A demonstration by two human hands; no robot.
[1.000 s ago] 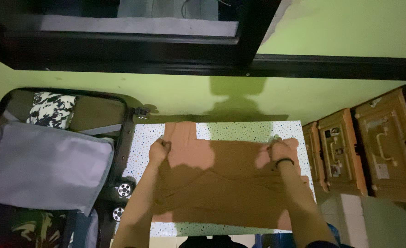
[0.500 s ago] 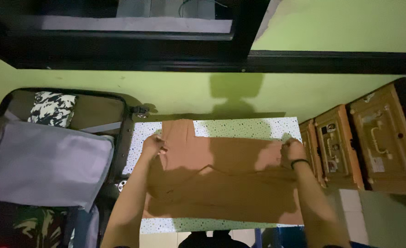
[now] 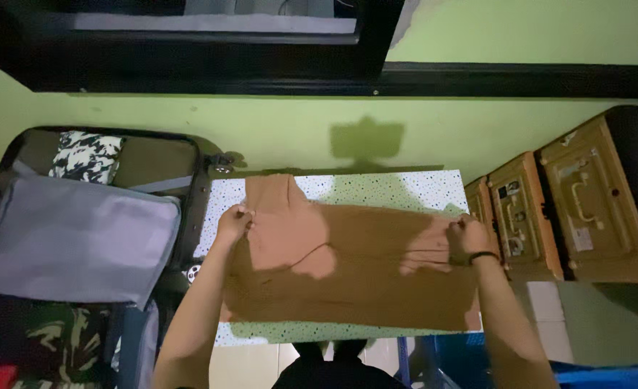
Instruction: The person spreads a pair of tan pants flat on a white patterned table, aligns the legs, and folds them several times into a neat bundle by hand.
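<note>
Brown cloth (image 3: 355, 270) lies spread flat on the speckled bench (image 3: 398, 189), pinched at both far corners: left hand (image 3: 232, 222) grips one, right hand (image 3: 467, 238) the other. Open suitcase (image 3: 81, 230) sits just left of the left hand.

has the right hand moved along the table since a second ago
Yes. The right hand, gripping the brown garment, has gone outward to the speckled table's right edge.

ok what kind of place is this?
Probably a room in a home: an open suitcase with clothes, stacked orange crates, and a speckled table where both hands spread a brown garment.
</note>
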